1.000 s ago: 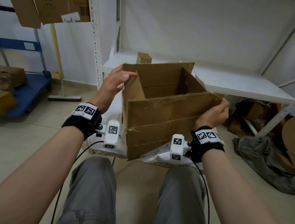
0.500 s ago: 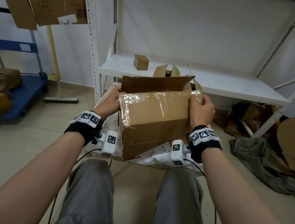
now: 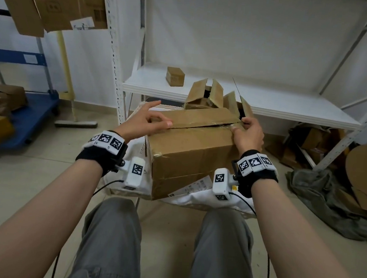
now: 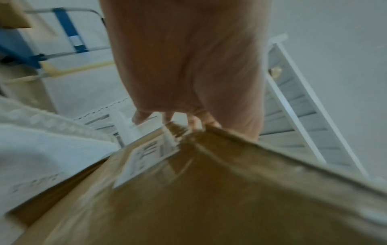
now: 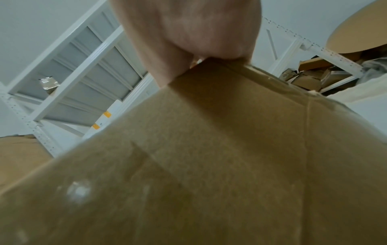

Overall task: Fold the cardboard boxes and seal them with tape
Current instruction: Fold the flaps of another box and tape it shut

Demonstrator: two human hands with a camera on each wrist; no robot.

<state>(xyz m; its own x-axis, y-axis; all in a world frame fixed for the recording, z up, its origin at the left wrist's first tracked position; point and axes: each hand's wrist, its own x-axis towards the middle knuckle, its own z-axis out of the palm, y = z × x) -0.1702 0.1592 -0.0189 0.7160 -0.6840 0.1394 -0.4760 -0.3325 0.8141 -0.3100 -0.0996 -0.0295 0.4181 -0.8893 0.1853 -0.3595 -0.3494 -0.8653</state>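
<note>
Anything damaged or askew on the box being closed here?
Yes. On the cardboard box, the top flaps don't lie flush: the far flap overlaps the near one at a slant, gaping near the right hand. Old wrinkled tape clings to the near left corner. The left hand rests on the flaps.

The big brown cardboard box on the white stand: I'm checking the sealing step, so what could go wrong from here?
1. The brown cardboard box overhangs the white stand; pressing could tip it.
2. Its top flaps overlap unevenly, and the left hand only rests there, so they may spring up.
3. The right hand pinches one corner; tape could wrinkle.
</note>
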